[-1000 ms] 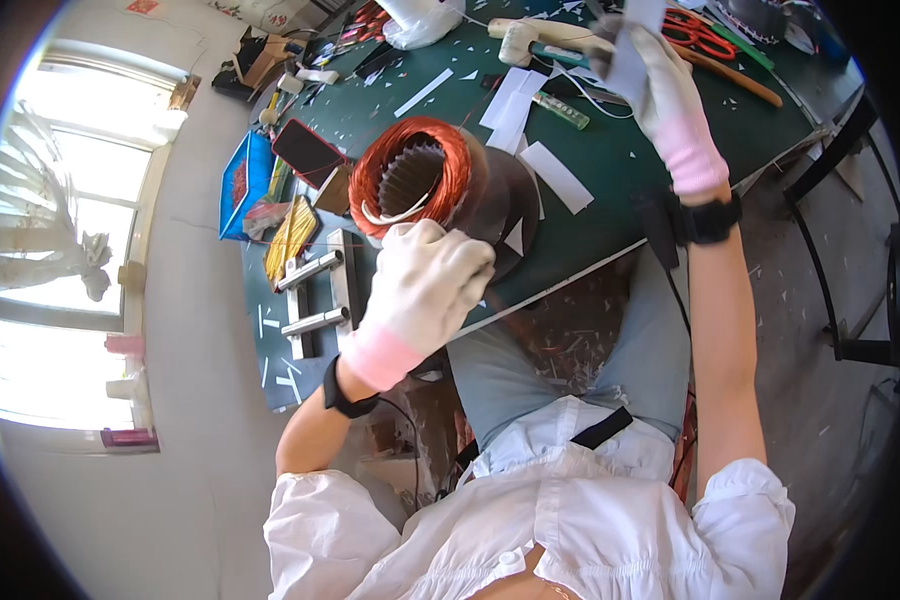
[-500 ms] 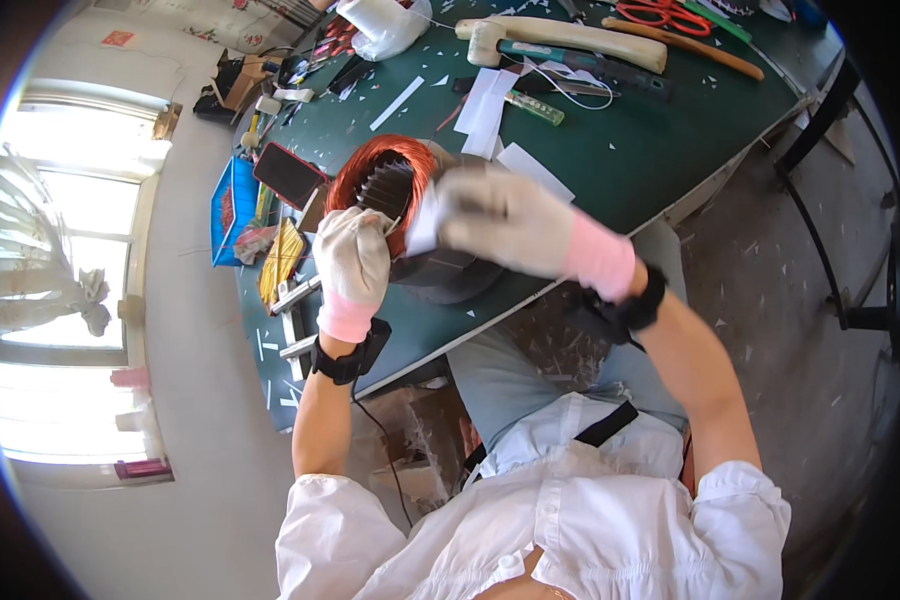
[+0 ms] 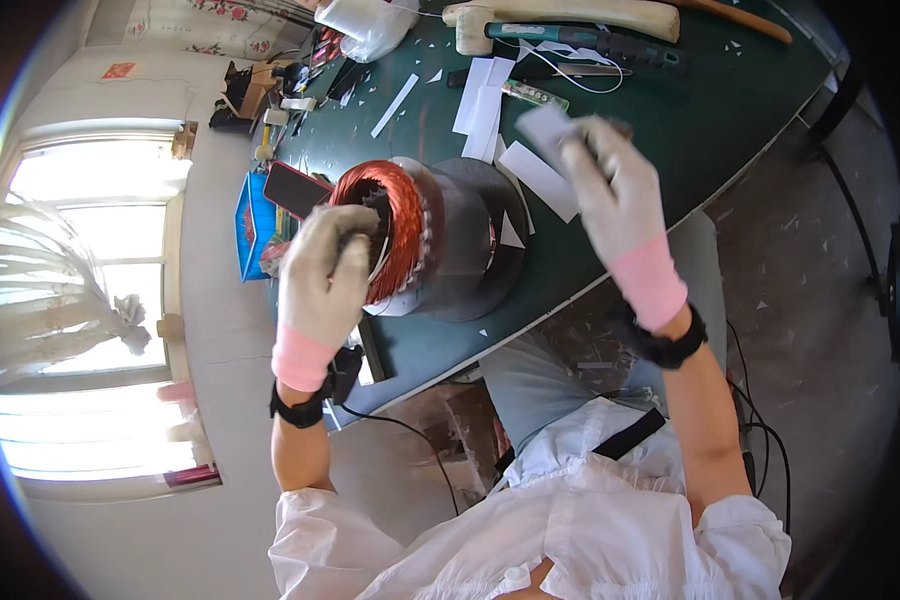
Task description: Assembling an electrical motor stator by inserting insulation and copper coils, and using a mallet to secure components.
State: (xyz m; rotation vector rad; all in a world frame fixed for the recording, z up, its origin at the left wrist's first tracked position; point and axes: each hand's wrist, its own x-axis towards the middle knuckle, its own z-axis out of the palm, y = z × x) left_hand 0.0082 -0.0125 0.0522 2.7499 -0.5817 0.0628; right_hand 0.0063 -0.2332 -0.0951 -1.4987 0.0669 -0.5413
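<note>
A motor stator [image 3: 455,235] lies on its side on the green table, its grey shell ringed at the left end by a thick copper winding [image 3: 403,215]. My left hand [image 3: 320,270], in a white glove with a pink cuff, is at the open end of the winding. Its fingers curl over the dark bore; what they pinch is hidden. Off to the right of the stator, my gloved right hand [image 3: 615,190] is raised above the table edge, a small white paper slip [image 3: 545,128] between thumb and fingers.
White paper strips [image 3: 482,105] lie behind the stator, another sheet [image 3: 538,180] beside it. A mallet [image 3: 570,42] and a pale wooden bar [image 3: 610,14] rest farther back. To the left are a phone [image 3: 295,190] and a blue bin [image 3: 254,225].
My right hand has drawn away from the winding to the right, carrying the paper slip. My left hand has shifted down and left, still by the winding. The whole view has shifted slightly.
</note>
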